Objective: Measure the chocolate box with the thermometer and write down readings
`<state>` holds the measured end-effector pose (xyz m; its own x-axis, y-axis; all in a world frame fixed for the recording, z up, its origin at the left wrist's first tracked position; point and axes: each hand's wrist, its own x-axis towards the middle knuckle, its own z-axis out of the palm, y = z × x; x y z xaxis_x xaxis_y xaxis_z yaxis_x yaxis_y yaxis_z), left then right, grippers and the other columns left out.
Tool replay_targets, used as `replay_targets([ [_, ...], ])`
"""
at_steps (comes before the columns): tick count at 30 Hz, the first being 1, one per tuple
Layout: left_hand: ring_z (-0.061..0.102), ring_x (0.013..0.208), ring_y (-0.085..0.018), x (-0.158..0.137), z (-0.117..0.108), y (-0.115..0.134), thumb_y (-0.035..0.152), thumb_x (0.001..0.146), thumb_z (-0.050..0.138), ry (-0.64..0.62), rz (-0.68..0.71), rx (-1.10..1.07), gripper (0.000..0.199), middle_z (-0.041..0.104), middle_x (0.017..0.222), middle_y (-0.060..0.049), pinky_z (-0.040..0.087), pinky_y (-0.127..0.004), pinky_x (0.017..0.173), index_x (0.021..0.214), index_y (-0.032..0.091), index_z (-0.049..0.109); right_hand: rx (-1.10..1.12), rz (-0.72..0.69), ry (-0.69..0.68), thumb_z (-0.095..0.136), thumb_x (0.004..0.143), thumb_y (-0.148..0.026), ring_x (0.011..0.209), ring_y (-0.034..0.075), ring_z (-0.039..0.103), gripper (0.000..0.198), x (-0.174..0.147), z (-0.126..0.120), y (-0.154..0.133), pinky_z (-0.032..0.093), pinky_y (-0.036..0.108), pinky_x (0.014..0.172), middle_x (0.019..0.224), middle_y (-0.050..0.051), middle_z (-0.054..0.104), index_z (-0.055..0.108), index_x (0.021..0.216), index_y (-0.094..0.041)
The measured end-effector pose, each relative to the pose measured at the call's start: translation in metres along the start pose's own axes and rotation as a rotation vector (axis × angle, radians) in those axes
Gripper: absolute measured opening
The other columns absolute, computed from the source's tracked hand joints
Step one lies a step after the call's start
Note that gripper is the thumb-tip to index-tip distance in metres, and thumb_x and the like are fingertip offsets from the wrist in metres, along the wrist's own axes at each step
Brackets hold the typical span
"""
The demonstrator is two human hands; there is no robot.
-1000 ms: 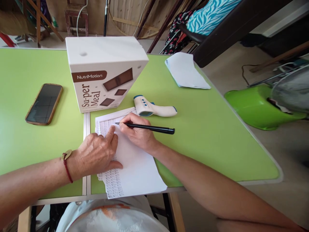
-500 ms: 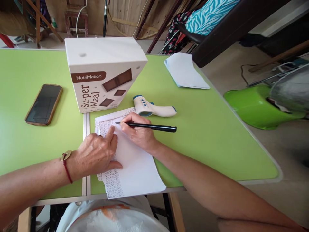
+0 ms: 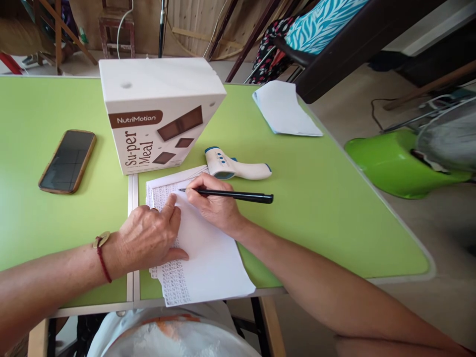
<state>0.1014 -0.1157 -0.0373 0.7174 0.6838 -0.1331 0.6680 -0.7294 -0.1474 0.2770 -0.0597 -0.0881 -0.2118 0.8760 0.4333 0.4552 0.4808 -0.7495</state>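
1. Head view: green table, smooth, rounded at the near corner.
2. White box, card-like, crisp-edged, upright.
3. Paper, thin, in a ragged flat stack on the table before the box, closely lettered down its left side, plain white to the right.
4. Left hand, thumb and index spread wide, resting on the paper.
5. Right hand, fingers pinched round a pen.
6. Pen, slim, glossy black, slanting, its tip over the lettering.

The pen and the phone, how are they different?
The pen is thin like a stick; the phone is wide and flat. The pen is in the right hand; the phone lies on the green table. The pen is mostly black; the phone has brown edges. Both have dark parts.
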Motion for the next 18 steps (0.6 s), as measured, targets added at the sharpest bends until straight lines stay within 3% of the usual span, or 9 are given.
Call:
replay_targets([
  [12,0.067,0.058,-0.026,0.0,0.0,0.0,0.068,0.083,0.055,-0.015,0.002,-0.01,0.073,0.049,0.135,-0.033,0.046,-0.036,0.048,0.116,0.003,0.057,-0.064,-0.094,-0.002,0.053,0.078,-0.016,0.05,0.01,0.047,0.017,0.0,-0.003,0.0,0.041,0.024,0.05,0.056,-0.005,0.054,0.047,0.064,-0.023],
  [15,0.066,0.058,-0.025,0.0,0.0,0.001,0.068,0.083,0.055,-0.009,0.002,-0.015,0.072,0.051,0.133,-0.031,0.046,-0.037,0.048,0.116,0.003,0.057,-0.116,-0.212,0.071,0.053,0.083,-0.017,0.06,0.013,0.056,0.01,0.001,-0.011,-0.002,0.048,0.027,0.058,0.067,-0.001,0.061,0.054,0.076,-0.023],
  [18,0.066,0.057,-0.024,-0.001,0.004,0.0,0.067,0.081,0.058,0.006,-0.001,-0.022,0.072,0.053,0.131,-0.03,0.045,-0.036,0.048,0.115,0.003,0.057,-0.22,-0.386,0.029,0.052,0.088,-0.016,0.079,0.018,0.064,0.013,0.003,-0.022,-0.001,0.053,0.032,0.071,0.086,0.006,0.067,0.06,0.095,-0.022],
])
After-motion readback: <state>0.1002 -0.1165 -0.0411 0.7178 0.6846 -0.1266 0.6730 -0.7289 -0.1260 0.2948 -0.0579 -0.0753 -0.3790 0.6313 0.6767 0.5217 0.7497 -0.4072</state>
